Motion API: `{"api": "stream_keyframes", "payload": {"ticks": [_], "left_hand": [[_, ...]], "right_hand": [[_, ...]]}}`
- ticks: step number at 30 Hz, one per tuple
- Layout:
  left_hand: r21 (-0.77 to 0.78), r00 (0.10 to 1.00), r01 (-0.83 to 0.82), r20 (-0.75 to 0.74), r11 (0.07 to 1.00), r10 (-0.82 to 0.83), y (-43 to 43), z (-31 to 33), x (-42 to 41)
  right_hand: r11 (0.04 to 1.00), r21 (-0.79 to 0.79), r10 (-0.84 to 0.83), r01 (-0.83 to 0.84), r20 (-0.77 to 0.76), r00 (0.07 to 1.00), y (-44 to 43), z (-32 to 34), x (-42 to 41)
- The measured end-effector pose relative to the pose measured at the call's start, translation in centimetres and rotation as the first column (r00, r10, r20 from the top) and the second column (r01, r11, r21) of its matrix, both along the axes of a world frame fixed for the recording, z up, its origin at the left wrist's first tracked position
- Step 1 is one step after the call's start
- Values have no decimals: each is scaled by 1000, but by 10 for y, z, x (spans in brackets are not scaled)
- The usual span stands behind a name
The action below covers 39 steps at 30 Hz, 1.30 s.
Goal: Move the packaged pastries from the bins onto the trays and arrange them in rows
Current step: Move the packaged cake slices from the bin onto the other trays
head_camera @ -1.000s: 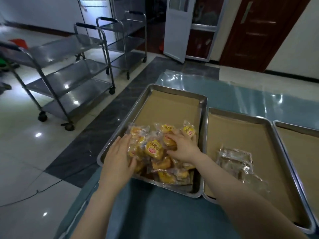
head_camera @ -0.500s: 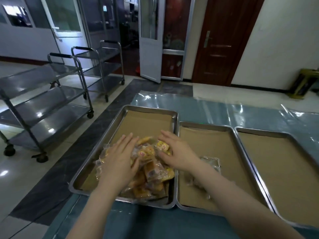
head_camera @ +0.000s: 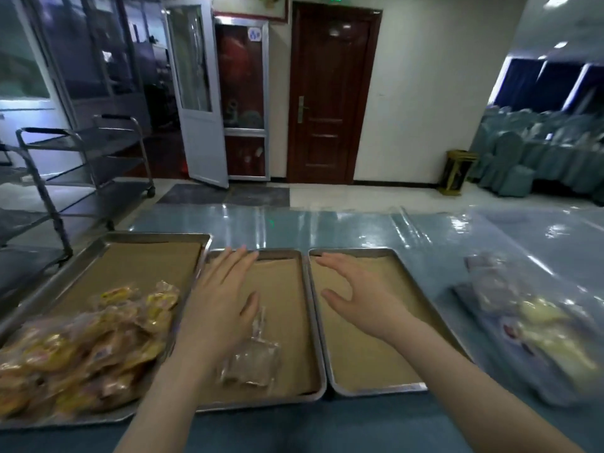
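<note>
Plainly held left grip spread flat above middle tray, right grip spread above right tray, both empty, beside heaped pastries.

Pastry pile at 8 o'clock cut by left edge; bags at 4 o'clock blurred, contents indeterminate.
</note>
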<state>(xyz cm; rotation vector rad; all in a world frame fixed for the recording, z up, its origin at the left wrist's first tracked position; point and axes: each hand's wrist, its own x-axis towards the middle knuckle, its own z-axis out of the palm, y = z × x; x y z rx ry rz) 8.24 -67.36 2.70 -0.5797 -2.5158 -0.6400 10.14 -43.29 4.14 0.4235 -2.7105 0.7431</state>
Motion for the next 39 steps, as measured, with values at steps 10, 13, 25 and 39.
{"api": "stream_keyframes", "payload": {"ticks": [10,13,25,39], "left_hand": [[3,983,184,24,983,-184,192,11,31],[27,969,246,1,969,-247,231,16,21],[43,912,407,43,912,-409,420,20,2],[-39,903,113,421,993,-86,623,-21,9]], "right_hand": [[987,2,-158,158,-32,987,195,20,51],[977,22,-211,213,-56,976,235,21,53],[932,63,-354,358,-65,933,444,22,54],[941,326,-222,93,384,896,634,-32,-51]]}}
